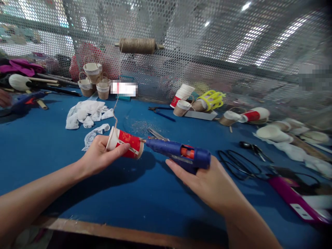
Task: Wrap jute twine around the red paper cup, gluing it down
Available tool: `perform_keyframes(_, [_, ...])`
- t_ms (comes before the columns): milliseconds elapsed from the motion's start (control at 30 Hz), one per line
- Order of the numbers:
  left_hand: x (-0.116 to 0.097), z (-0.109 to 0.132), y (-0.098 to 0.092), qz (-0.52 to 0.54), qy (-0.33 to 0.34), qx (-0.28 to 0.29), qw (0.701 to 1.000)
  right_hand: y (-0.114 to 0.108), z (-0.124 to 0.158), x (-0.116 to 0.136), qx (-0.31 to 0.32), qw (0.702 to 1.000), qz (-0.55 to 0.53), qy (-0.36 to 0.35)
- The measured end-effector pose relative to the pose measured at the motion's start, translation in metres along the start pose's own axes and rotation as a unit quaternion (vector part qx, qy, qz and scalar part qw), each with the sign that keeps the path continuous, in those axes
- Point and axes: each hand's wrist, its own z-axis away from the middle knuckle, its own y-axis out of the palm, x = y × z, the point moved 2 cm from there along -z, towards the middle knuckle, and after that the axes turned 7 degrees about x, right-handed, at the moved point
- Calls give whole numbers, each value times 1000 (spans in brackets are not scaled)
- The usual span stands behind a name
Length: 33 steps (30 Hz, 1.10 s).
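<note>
My left hand [100,155] is closed round a red paper cup [126,142] held on its side, base pointing right. A strand of brown twine [115,116] runs up from the cup toward the twine spool [138,45] mounted on the mesh wall. My right hand [207,180] grips a blue hot glue gun [178,154], whose nozzle touches the cup's base edge. Both hands hover above the blue table [135,193].
White lace scraps [85,114] lie at the left, twine-wrapped cup baskets [93,81] behind them. Blue pliers [159,111], loose cups [183,97], a yellow holder [212,99], black scissors [240,164] and a purple tool [293,199] lie to the right. Another person's hand [4,98] is at the far left.
</note>
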Motion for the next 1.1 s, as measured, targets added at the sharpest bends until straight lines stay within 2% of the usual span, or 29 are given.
perform_keyframes(133, [0, -2, 0, 23, -16, -4, 1000, 0, 0, 1, 0, 1000, -1, 4])
perform_keyframes(300, [7, -6, 0, 114, -56, -5, 992, 2, 2, 1, 13, 1000, -23, 15])
perform_keyframes(500, [16, -8, 2, 196, -70, 10, 978, 5, 3, -1, 18, 999, -27, -2])
perform_keyframes(867, [15, -11, 3, 223, -101, -17, 970, 8, 5, -4, 26, 999, -2, -35])
perform_keyframes(1100, [14, -11, 3, 227, -94, -25, 969, 8, 6, -4, 28, 999, 8, -39])
